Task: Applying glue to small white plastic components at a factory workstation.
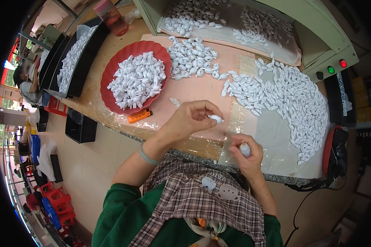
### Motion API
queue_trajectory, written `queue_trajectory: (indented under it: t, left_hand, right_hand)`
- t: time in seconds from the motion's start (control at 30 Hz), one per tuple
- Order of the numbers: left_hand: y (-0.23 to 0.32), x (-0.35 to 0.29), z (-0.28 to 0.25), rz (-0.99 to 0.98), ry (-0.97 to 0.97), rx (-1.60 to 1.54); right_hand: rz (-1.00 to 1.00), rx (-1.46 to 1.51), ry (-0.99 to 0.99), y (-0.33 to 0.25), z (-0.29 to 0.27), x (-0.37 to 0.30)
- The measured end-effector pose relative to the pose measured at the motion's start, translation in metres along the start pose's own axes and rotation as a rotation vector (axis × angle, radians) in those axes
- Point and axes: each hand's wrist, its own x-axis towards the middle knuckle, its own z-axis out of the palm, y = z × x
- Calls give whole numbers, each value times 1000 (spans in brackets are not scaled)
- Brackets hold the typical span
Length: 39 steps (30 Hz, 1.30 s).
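Note:
Between the thumb and fingertips of my left hand (196,117) is a small white plastic piece (216,118), rounded like a bulb. My right hand (249,154) is wrapped round a pale, round-ended handle or small bottle (245,149); most of it is hidden by the fingers, so its kind is unclear. Both hands are above the near edge of the pink work surface, close together but apart. Up and to the left of my left hand stands a red scalloped bowl (106,82) heaped with white pieces. More white pieces (191,57) lie loose beyond it.
A large spread of flatter white parts (290,105) covers the right side. An orange lighter-sized object (139,115) lies by the bowl. At the back stands a green-grey machine (321,33) with lit buttons. Black bins (90,51) and a pink-lidded bottle (113,20) are at left.

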Motion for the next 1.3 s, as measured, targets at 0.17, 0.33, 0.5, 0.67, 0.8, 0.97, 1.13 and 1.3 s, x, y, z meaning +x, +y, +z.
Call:
queue_trajectory:
  t: [0.17, 0.33, 0.5, 0.67, 0.8, 0.97, 1.13, 1.3]
  left_hand:
    - [-13, -17, 11, -127, -8, -269]
    - [-16, -22, 18, -116, 41, -333]
    - [-26, -27, 13, -161, -11, -427]
    - [-13, -30, 18, -246, 29, -531]
    - [-11, -33, 18, -232, -22, -575]
    - [-21, -35, 20, -166, -32, -558]
    - [-28, -35, 20, -161, -18, -513]
    - [-24, -34, 22, -191, -13, -465]
  right_hand:
    - [136, 471, 43, -2, 8, -3]
    - [42, 470, 34, -2, 4, 0]
    - [-18, 270, 33, 8, -2, 0]
    - [20, 489, 90, -3, -5, 2]
    - [-40, 400, 132, -5, -14, 1]
    - [-94, 362, 308, -15, -14, -1]
    - [-243, 139, 252, -21, -18, -6]
    - [-331, -77, 248, -16, -21, -9]
